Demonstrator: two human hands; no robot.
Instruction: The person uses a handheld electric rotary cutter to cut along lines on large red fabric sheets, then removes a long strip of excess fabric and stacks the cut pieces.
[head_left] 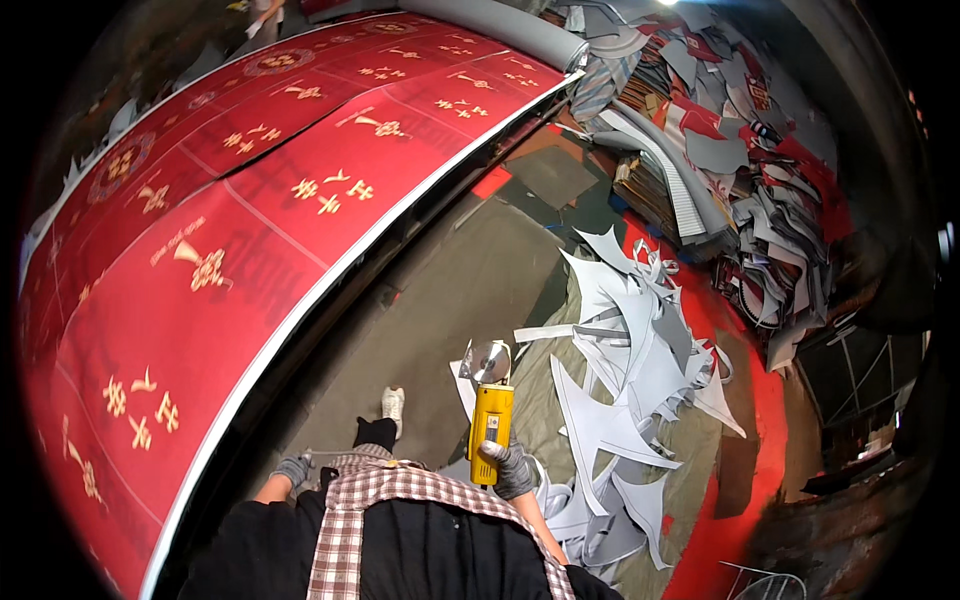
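My right hand (pixel 511 470), in a grey glove, is wrapped around the yellow body of an electric rotary cutter (pixel 492 420). The cutter's round metal blade points away from me, over the floor. My left hand (pixel 293 470), also gloved in grey, is low beside my checked apron (pixel 400 489), near the table edge. Its fingers look curled, and a thin pale strip or rod shows by them; I cannot make out what it is. On the table at left lies a wide red printed sheet (pixel 270 210) with gold patterns and a white border.
White and grey offcuts (pixel 625 350) are heaped on the floor at right, close to the cutter. A grey roll (pixel 510 30) rests across the table's far end. Piled scraps and stacks (pixel 770 220) stand at the far right. Part of another person (pixel 266 20) shows at the top left.
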